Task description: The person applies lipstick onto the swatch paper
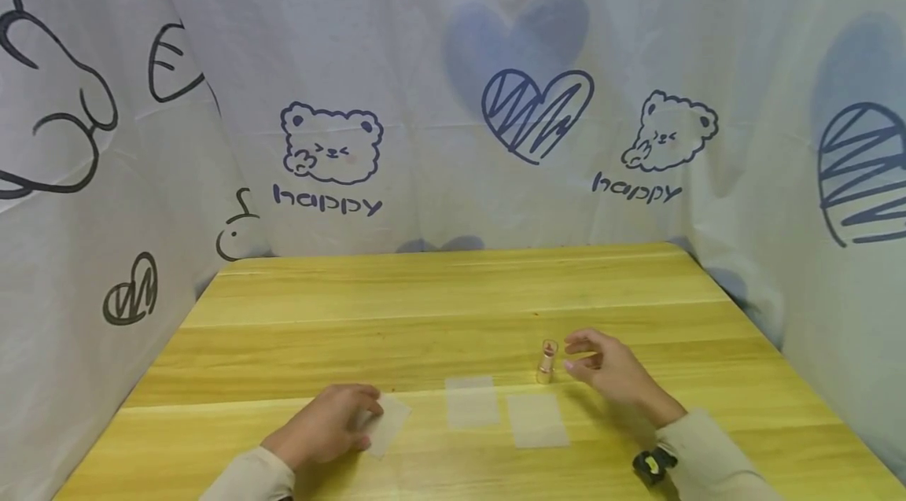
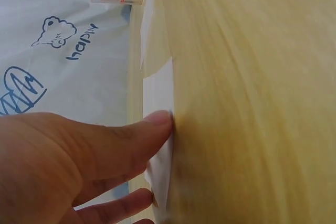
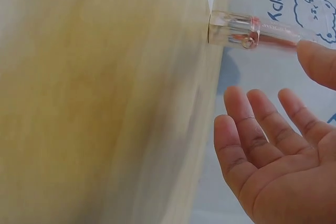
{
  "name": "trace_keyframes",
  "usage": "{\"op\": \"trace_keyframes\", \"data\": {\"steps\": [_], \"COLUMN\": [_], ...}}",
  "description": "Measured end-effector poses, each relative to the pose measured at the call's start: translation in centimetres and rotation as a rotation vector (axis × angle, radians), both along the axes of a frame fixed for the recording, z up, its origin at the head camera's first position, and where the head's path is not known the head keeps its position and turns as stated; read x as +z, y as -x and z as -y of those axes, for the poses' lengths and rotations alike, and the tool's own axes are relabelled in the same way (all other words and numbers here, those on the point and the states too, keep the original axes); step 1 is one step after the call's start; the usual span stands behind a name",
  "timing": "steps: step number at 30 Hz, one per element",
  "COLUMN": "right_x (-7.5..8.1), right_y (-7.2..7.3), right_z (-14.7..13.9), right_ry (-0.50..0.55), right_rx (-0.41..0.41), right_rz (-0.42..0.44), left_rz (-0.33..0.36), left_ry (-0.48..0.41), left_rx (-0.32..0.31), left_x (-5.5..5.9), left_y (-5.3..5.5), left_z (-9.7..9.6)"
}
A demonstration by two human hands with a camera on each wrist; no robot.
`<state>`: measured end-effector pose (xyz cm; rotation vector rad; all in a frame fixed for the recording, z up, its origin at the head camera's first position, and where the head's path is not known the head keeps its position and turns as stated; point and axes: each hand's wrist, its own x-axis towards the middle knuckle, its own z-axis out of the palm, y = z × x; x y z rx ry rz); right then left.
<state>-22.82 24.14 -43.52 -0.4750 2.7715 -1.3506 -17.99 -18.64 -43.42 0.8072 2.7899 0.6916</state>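
Both arms wear long beige sleeves; the right sleeve (image 1: pixel 708 454) has a small black strap device (image 1: pixel 652 466) at its cuff.

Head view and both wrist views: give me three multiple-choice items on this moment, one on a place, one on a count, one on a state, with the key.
1. Where does the clear lipstick tube stand?
A. Just left of the right hand
B. Under the left hand
C. At the table's far edge

2. How many translucent paper sheets lie on the wooden table?
A. One
B. Three
C. Five

3. What is the left hand doing?
A. Lifting the tube
B. Resting off the table
C. Pressing on the leftmost sheet

Key: 1 A, the tube stands upright beside the right fingertips. 2 B, the head view shows three in a row. 3 C, the left wrist view shows the thumb on the sheet.
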Motion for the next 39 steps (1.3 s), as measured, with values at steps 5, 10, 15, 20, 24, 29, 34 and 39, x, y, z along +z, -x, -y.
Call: {"op": "trace_keyframes", "data": {"steps": [5,10,15,20,24,29,34,39], "right_x": [-0.3,-0.3,-0.3,-0.4,-0.4,-0.4,-0.4,-0.3], "right_y": [0.4,0.6,0.9,1.0,1.2,1.2,1.3,1.3], "right_z": [0.4,0.7,1.0,1.2,1.5,1.5,1.5,1.6], "right_ry": [-0.007,0.001,0.010,0.026,0.016,0.000,0.006,0.002], "right_rx": [0.010,0.028,0.056,0.107,0.126,0.127,0.139,0.151], "right_rz": [-0.001,-0.001,0.015,0.007,-0.006,-0.007,0.005,0.015], "left_rz": [-0.011,-0.032,-0.076,-0.111,-0.139,-0.143,-0.123,-0.123], "left_ry": [0.011,0.026,0.058,0.077,0.089,0.099,0.100,0.100], "left_rx": [0.013,0.046,0.072,0.102,0.120,0.135,0.160,0.174], "left_x": [-0.1,0.0,0.0,0.0,0.0,0.1,0.3,0.4], "left_y": [0.2,0.3,0.2,0.0,-0.1,-0.1,-0.3,-0.4], "left_z": [-0.1,-0.3,-0.5,-0.8,-0.9,-1.1,-1.4,-1.6]}}
